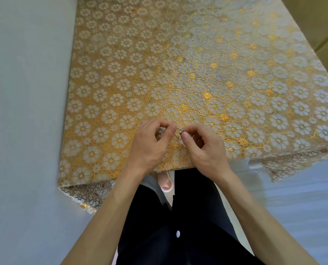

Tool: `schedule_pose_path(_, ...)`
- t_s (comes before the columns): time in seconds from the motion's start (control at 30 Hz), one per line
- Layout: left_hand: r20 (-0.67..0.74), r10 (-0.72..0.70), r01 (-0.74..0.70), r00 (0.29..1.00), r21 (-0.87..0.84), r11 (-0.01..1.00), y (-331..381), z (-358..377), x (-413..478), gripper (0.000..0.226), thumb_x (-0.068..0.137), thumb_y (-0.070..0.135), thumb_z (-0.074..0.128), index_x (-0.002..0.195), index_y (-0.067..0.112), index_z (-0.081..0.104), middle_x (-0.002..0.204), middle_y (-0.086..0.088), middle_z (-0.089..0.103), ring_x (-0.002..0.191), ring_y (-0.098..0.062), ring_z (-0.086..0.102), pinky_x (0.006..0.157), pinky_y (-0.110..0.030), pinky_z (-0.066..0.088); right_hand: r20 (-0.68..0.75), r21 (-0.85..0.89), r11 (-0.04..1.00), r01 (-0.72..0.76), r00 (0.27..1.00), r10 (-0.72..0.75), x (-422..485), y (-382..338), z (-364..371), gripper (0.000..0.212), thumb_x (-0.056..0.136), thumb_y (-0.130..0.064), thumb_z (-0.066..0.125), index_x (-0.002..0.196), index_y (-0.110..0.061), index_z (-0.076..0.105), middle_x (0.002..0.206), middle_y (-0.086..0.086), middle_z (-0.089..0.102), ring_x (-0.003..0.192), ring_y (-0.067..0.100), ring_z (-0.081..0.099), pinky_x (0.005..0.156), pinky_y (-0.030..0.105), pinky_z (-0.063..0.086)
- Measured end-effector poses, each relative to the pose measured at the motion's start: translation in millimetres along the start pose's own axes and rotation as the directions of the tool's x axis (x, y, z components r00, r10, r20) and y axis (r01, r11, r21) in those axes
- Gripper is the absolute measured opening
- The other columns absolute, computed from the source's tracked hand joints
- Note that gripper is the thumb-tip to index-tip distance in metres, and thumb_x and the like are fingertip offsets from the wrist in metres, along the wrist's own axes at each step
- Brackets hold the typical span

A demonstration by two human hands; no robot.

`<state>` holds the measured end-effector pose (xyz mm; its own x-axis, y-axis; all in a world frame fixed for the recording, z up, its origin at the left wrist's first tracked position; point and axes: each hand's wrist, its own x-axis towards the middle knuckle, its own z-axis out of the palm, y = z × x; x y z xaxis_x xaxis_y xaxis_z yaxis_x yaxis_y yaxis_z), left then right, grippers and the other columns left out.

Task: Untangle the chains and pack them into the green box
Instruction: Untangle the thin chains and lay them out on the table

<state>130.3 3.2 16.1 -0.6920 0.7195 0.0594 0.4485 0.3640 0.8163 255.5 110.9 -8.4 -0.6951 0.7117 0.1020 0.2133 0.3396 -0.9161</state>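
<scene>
A small tangle of thin silver chains [179, 132] hangs between my two hands, just above the near edge of the table. My left hand [151, 144] pinches one part of it between thumb and curled fingers. My right hand [201, 148] pinches the other part with thumb and forefinger, close beside the left. Most of the chain is hidden inside my fingers. No green box is in view.
The table [197, 64] wears a gold and white floral plastic cloth, and its near edge runs under my wrists. A pale wall [25, 92] borders the table on the left. Below are my dark trousers and a slippered foot [166, 183].
</scene>
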Motion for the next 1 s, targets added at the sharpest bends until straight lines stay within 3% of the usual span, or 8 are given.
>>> schedule_pose_path(0.2, 0.076, -0.111, 0.12, 0.991, -0.118, 0.986, 6, -6, -3, 0.021, 0.097, 0.042, 0.062, 0.093, 0.023, 0.071, 0.089, 0.014, 0.069, 0.082, -0.002, 0.062, 0.07, -0.019, 0.048, -0.018, -0.003, 1.0, -0.023, 1.0, 0.023, 1, 1, 2, 0.007, 0.098, -0.026, 0.062, 0.093, -0.023, 0.065, 0.072, -0.011, 0.06, 0.062, 0.007, 0.054, 0.06, 0.024, 0.044)
schedule_pose_path(0.37, 0.134, -0.157, 0.187, 0.978, -0.25, 0.95, 11, -12, -2, 0.019, 0.098, 0.036, 0.062, 0.086, 0.023, 0.07, 0.087, 0.009, 0.073, 0.069, -0.006, 0.059, 0.067, -0.024, 0.049, -0.004, -0.029, 1.0, -0.013, 1.0, 0.012, 0, 0, 2, 0.008, 0.1, -0.029, 0.06, 0.095, -0.024, 0.063, 0.073, -0.019, 0.058, 0.065, 0.004, 0.056, 0.062, 0.023, 0.042)
schedule_pose_path(0.47, 0.168, -0.187, 0.233, 0.968, -0.325, 0.917, 13, -15, -2, 0.024, 0.099, 0.033, 0.059, 0.083, 0.018, 0.069, 0.08, 0.012, 0.072, 0.059, -0.005, 0.053, 0.058, -0.017, 0.045, -0.003, -0.044, 0.999, -0.012, 1.0, 0.012, 0, 0, 3, 0.008, 0.1, -0.03, 0.06, 0.095, -0.024, 0.063, 0.073, -0.021, 0.057, 0.065, 0.003, 0.055, 0.063, 0.022, 0.04)
schedule_pose_path(0.57, 0.204, -0.229, 0.297, 0.952, -0.422, 0.857, 15, -19, -2, 0.032, 0.097, 0.043, 0.054, 0.071, 0.031, 0.07, 0.085, 0.007, 0.073, 0.056, -0.007, 0.051, 0.051, -0.017, 0.039, 0.001, -0.048, 0.999, -0.018, 1.0, 0.018, -1, 0, 4, 0.009, 0.1, -0.03, 0.06, 0.094, -0.025, 0.063, 0.073, -0.02, 0.057, 0.064, 0.004, 0.054, 0.063, 0.024, 0.041)
schedule_pose_path(0.8, 0.314, -0.317, 0.438, 0.895, -0.491, 0.753, 11, -30, 0, 0.035, 0.089, 0.052, 0.055, 0.072, 0.022, 0.058, 0.062, 0.007, 0.056, 0.056, -0.009, 0.045, 0.057, -0.025, 0.031, -0.002, -0.055, 0.998, -0.037, 0.999, 0.037, 0, -1, 4, 0.009, 0.1, -0.032, 0.059, 0.094, -0.027, 0.063, 0.071, -0.018, 0.059, 0.064, 0.004, 0.055, 0.062, 0.022, 0.041)
schedule_pose_path(1.0, 0.357, -0.297, 0.462, 0.886, -0.607, 0.647, 8, -36, -2, 0.019, 0.087, 0.037, 0.061, 0.078, 0.023, 0.069, 0.068, 0.006, 0.057, 0.064, -0.009, 0.048, 0.063, -0.023, 0.035, -0.009, -0.051, 0.997, -0.055, 0.998, 0.054, -1, -2, 6, 0.009, 0.099, -0.032, 0.06, 0.091, -0.029, 0.062, 0.07, -0.015, 0.06, 0.062, 0.005, 0.054, 0.061, 0.023, 0.04)
